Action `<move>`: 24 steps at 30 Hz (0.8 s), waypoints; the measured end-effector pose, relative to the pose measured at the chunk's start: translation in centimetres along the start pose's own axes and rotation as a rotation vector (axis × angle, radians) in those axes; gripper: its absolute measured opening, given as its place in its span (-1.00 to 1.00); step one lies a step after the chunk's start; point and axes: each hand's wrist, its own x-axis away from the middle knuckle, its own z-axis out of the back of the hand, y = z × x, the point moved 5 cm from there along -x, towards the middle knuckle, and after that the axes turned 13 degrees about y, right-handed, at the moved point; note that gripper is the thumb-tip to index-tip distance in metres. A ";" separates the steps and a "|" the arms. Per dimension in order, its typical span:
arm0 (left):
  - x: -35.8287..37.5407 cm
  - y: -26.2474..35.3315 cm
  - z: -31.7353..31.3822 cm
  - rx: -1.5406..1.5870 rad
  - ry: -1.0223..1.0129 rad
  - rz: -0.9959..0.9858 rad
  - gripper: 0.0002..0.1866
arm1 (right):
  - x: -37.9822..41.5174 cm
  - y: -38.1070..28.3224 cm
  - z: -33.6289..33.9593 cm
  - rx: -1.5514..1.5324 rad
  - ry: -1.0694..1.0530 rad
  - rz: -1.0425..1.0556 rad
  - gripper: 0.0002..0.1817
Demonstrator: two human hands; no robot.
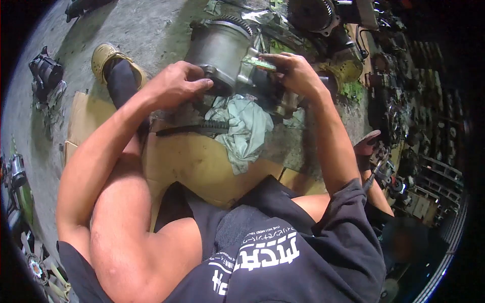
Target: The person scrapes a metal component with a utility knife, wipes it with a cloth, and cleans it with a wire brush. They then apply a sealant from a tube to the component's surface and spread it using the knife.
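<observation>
A grey metal cylinder (217, 50) with a toothed gear on its far end lies in front of me. My left hand (179, 85) is at its near left edge, fingers curled, thumb stretched toward a dark fitting; what lies between the fingers is hidden. On the right, my right hand (298, 74) pinches a small, pale green-and-white object (259, 63) against the cylinder's right side. Just below the cylinder, a crumpled whitish cloth (244, 126) lies beside a black-bristled brush (194, 128).
Brown cardboard (189, 156) covers the floor before my body. Gear parts (310, 15) stand at the upper right, with many metal parts farther right. Another person's hand (367, 144) shows at the right. A black motor-like part (46, 70) lies at the left.
</observation>
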 end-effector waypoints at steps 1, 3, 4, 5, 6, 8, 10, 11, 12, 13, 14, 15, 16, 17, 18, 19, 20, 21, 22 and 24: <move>0.0 0.2 0.0 -0.042 -0.019 -0.007 -0.54 | -0.1 -0.2 0.2 0.030 0.031 -0.004 -0.37; -0.1 -0.2 -0.3 -0.027 -0.004 -0.007 -0.54 | 0.0 -0.2 0.5 0.090 0.046 -0.060 -0.38; -0.2 -0.3 -0.2 -0.012 0.017 -0.004 -0.54 | 0.0 -0.5 0.9 0.091 0.046 -0.058 -0.38; -0.3 -0.5 -0.2 -0.013 0.020 -0.003 -0.54 | 0.0 -0.8 0.7 0.052 -0.058 -0.027 -0.38; -0.2 -0.5 -0.2 0.007 0.014 -0.008 -0.54 | 0.2 -1.1 0.3 0.012 -0.163 0.005 -0.39; -0.1 -0.4 -0.2 0.027 0.003 -0.014 -0.54 | 0.1 -0.6 0.0 0.005 -0.135 -0.014 -0.39; -0.1 -0.3 -0.4 -0.001 -0.025 0.022 -0.56 | -0.1 0.1 0.4 0.083 0.019 -0.066 -0.39; -0.2 -0.3 -0.3 -0.002 -0.021 0.022 -0.56 | -0.1 -0.1 0.3 0.023 -0.028 -0.018 -0.38; -0.2 -0.3 -0.3 -0.012 -0.004 -0.005 -0.55 | -0.1 -0.1 0.3 0.020 -0.029 -0.012 -0.38; -0.1 -0.2 -0.2 -0.022 0.012 -0.031 -0.54 | 0.0 -0.6 0.3 -0.001 -0.124 -0.068 -0.38; -0.1 -0.1 -0.1 -0.023 0.012 -0.031 -0.54 | 0.2 -0.7 0.1 -0.018 -0.218 -0.126 -0.37; -0.1 0.0 -0.1 -0.020 0.005 -0.021 -0.54 | 0.1 0.0 0.1 -0.016 -0.022 0.036 -0.35; 0.0 0.2 -0.1 -0.015 -0.001 -0.011 -0.53 | 0.2 0.0 0.3 -0.012 -0.023 0.034 -0.35; 0.0 0.6 -0.1 -0.013 -0.002 -0.012 -0.53 | 0.2 0.1 0.3 0.003 -0.037 0.008 -0.35; 0.1 0.9 0.0 -0.048 -0.006 -0.009 -0.53 | 0.0 0.2 0.2 0.015 -0.051 -0.015 -0.36; 0.3 1.0 0.2 -0.085 -0.008 -0.005 -0.53 | -0.2 0.2 0.0 0.011 -0.052 -0.010 -0.36; 0.3 0.6 0.2 -0.085 -0.006 -0.001 -0.53 | -0.2 0.2 0.0 -0.006 -0.035 -0.020 -0.36; 0.1 0.0 0.0 -0.043 0.004 0.003 -0.54 | -0.1 0.3 0.0 -0.021 -0.017 -0.033 -0.35; -0.1 -0.1 -0.2 0.000 0.011 0.005 -0.54 | 0.1 0.4 0.2 -0.032 0.003 -0.049 -0.35; -0.2 -0.3 -0.4 -0.007 -0.004 -0.003 -0.55 | 0.0 0.3 0.6 0.039 0.048 0.027 -0.33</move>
